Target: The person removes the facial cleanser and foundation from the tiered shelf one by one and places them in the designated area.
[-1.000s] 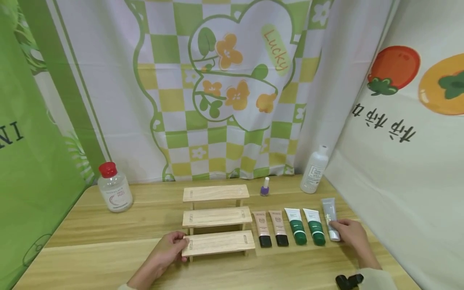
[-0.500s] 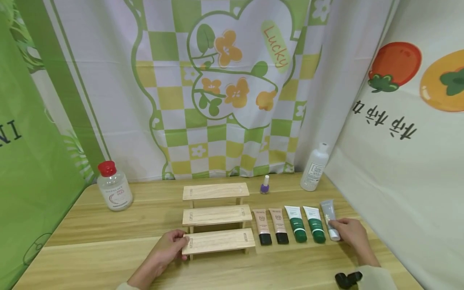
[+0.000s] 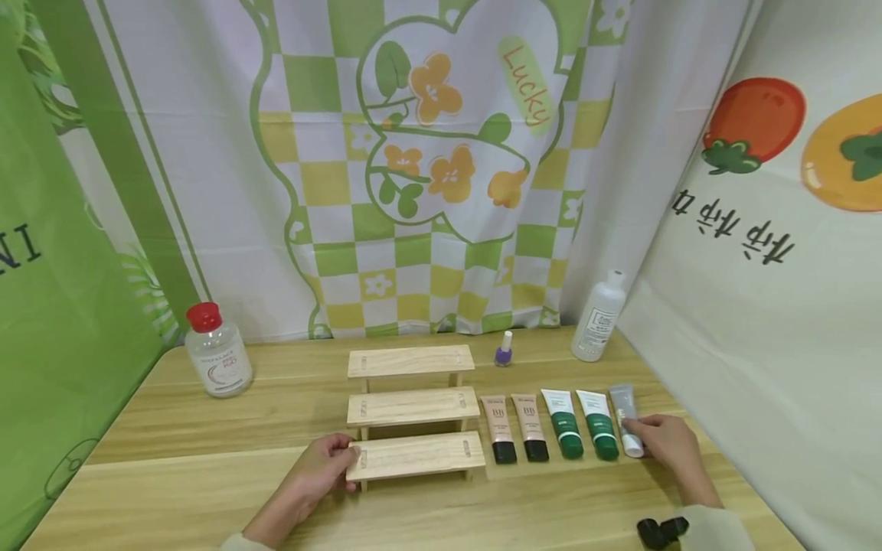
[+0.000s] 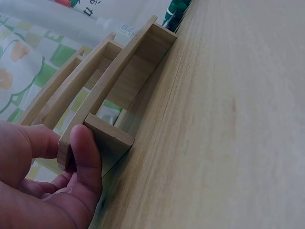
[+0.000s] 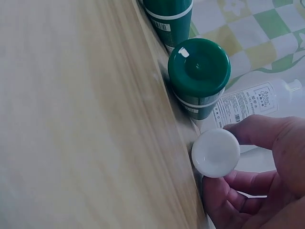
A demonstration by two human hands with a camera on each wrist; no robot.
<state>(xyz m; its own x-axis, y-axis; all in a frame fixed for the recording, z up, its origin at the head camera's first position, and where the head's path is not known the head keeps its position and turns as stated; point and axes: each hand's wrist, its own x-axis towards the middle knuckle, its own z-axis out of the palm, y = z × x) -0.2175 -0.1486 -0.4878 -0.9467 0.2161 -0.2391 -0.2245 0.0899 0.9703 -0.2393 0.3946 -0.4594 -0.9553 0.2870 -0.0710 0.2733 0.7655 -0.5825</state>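
Note:
At the left end of the front tier of a wooden three-tier stand [image 3: 416, 457], my left hand [image 3: 318, 474] pinches the board's edge, thumb on one side and fingers on the other, as the left wrist view shows. My right hand [image 3: 668, 450] grips a grey tube [image 3: 622, 403] near its white cap [image 5: 216, 153]; the tube lies on the table at the right end of a row. Beside it are two white-and-green tubes [image 3: 565, 423], then two beige BB cream tubes [image 3: 529, 427] with black caps, closest to the stand.
A purple nail polish bottle [image 3: 504, 350] stands behind the tubes, with a white bottle [image 3: 598, 317] at the back right. A clear red-capped bottle [image 3: 219, 352] is at the back left. Near my right sleeve lies a black object [image 3: 661, 533]. Curtains border the wooden table [image 3: 227, 490].
The grey tube's upper end has tilted slightly left and the tube has shifted a little in my right hand's grip. My left hand stays on the stand.

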